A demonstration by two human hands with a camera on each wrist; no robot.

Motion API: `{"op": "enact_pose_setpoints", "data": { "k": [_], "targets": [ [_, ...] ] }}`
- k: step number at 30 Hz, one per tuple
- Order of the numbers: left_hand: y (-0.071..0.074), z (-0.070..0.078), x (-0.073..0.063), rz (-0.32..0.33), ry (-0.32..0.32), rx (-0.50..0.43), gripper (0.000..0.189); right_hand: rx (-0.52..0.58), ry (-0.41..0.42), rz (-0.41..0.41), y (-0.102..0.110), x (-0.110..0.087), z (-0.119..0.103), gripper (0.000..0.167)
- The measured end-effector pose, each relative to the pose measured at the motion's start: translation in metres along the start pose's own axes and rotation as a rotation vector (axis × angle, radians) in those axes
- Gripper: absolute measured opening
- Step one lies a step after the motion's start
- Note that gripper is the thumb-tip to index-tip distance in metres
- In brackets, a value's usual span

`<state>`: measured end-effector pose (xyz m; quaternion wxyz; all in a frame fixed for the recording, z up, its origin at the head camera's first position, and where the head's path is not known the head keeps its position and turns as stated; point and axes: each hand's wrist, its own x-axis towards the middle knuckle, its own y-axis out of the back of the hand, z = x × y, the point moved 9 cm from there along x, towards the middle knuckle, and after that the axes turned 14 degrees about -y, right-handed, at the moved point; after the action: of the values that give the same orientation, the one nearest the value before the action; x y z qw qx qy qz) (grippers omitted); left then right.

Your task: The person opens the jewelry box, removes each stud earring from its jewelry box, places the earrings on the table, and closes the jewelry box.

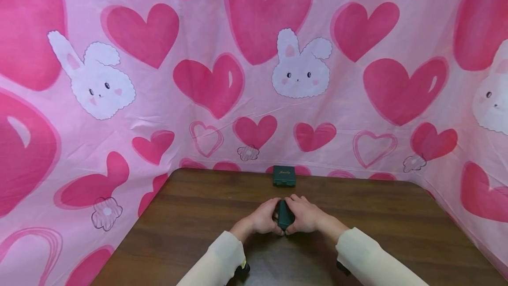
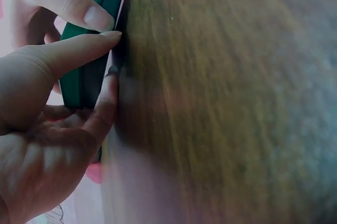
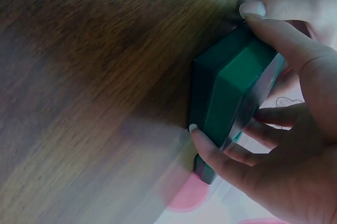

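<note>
Both hands hold a small dark green box (image 1: pixel 283 215) low over the middle of the table. The left hand (image 1: pixel 265 216) grips its left side, and the right hand (image 1: pixel 304 215) grips its right side. In the left wrist view, thumbs and fingers meet near the edge of the box (image 2: pixel 72 84). The box (image 3: pixel 231 90) has bevelled edges in the right wrist view, with fingers bent about it. Its lettering, if any, is not visible. Further back stands another dark green box (image 1: pixel 284 176) with gold lettering that seems to read "Jewelry"; neither hand touches it.
A brown wood-grain table (image 1: pixel 190 215) extends around the hands. Behind and beside it hangs a pink cloth (image 1: pixel 214 21) with hearts and white rabbits. Both forearms wear cream sleeves (image 1: pixel 222 255), with dark devices beneath the cuffs.
</note>
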<state>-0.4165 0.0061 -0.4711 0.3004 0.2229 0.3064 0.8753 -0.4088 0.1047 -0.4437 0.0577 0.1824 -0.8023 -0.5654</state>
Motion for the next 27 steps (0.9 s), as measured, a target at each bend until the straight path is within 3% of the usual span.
{"op": "enact_pose_setpoints", "data": {
  "k": [8,13,18,27],
  "targets": [
    [-0.003,-0.004,-0.002,0.006,0.0,0.019,0.079,0.035,0.044,0.013,0.0,-0.001,0.002,0.079],
    [-0.003,-0.003,0.0,-0.005,-0.044,0.057,0.079,0.05,0.066,0.024,0.003,-0.003,0.004,0.079],
    [-0.007,-0.015,0.005,-0.025,-0.093,0.11,0.081,0.061,0.076,0.026,0.005,-0.004,0.004,0.08],
    [-0.004,-0.002,0.0,-0.029,-0.011,0.105,0.079,0.052,0.053,0.04,0.004,-0.005,0.005,0.083]
  ]
}}
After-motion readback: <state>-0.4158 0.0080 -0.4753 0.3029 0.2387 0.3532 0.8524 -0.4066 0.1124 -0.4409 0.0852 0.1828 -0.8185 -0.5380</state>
